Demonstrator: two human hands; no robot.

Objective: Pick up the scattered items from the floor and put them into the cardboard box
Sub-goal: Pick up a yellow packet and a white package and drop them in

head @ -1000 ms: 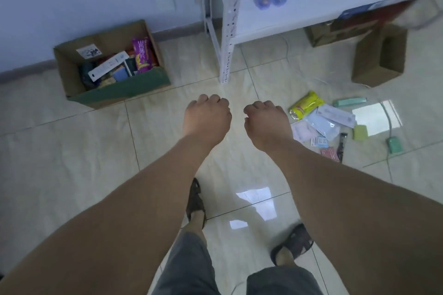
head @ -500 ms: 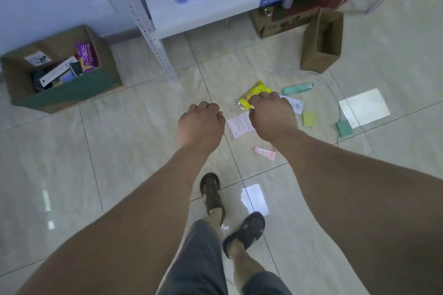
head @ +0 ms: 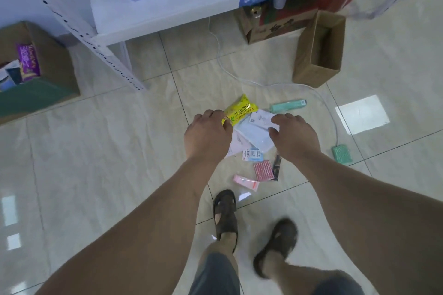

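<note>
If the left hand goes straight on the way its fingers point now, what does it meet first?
Most likely the yellow packet. The left hand hangs over the floor with relaxed fingers aimed forward and down, their tips at the packet's near end. How high the hand is cannot be judged from this one view.

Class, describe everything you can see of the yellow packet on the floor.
The yellow packet is a small, glossy, pillow-shaped wrapper, seemingly plastic film, with green print and crimped ends. It lies flat on the tiled floor, turned diagonally, at the top of the scattered pile. Its lower end overlaps a white paper pouch. The left hand hides its near corner; contact is unclear.
</note>
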